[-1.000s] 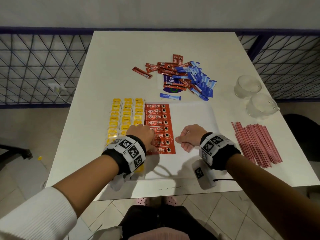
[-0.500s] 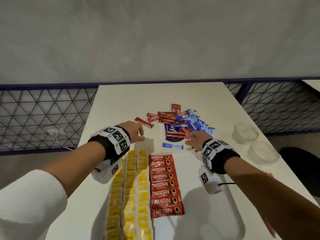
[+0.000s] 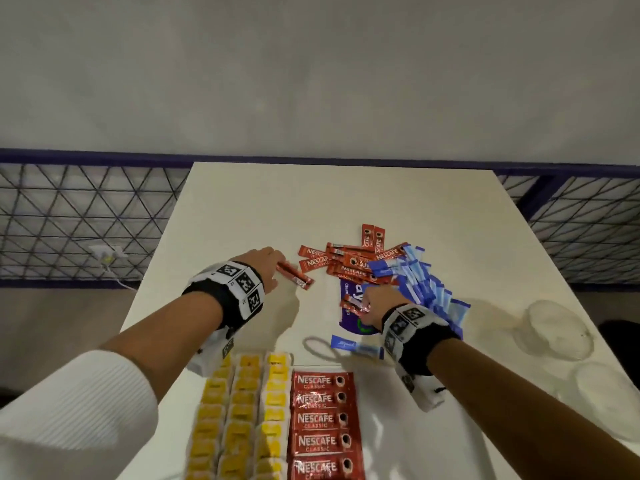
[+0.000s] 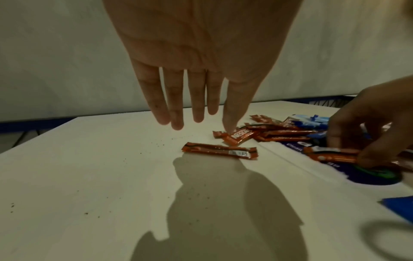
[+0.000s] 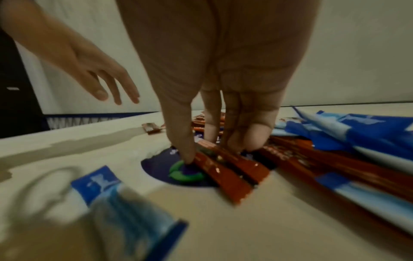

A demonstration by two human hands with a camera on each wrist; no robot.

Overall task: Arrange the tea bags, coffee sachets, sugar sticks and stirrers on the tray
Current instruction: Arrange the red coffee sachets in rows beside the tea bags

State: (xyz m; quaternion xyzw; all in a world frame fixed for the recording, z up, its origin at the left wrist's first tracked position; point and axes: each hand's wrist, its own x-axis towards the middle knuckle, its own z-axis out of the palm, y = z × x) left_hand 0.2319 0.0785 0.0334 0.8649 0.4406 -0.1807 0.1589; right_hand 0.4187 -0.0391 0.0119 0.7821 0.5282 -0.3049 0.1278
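— Where do the coffee sachets sit right now?

— Your flat red coffee sachets lie in a column on the near part of the white table, just right of three columns of yellow tea bags. Beyond them a loose heap of red coffee sticks overlaps a heap of blue sugar sticks.

— And your hands?

— Your right hand pinches a couple of red sticks from the heap's near edge, thumb and fingertips pressed onto them over a printed white packet. Your left hand hovers with fingers straight and loose above a lone red stick that lies apart from the heap; it holds nothing.

— Anything nearby?

— One blue stick lies alone near your right wrist, and two clear cups stand at the table's right side.
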